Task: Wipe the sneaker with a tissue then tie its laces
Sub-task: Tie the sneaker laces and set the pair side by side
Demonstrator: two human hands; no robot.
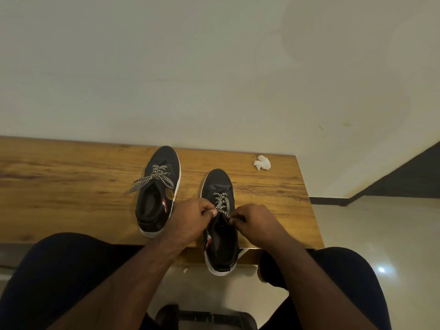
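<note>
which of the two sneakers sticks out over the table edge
The right-hand sneaker, whose laces both hands pinch: its heel overhangs the near edge of the table. The left-hand sneaker lies wholly on the tabletop, untouched.

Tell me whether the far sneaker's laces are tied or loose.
Loose: the black sneaker's checkered laces trail untied across the wooden table.

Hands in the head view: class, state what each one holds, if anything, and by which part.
Both hold the laces of the near sneaker. The left hand pinches one lace near the top eyelets; the right hand pinches the other there.
</note>
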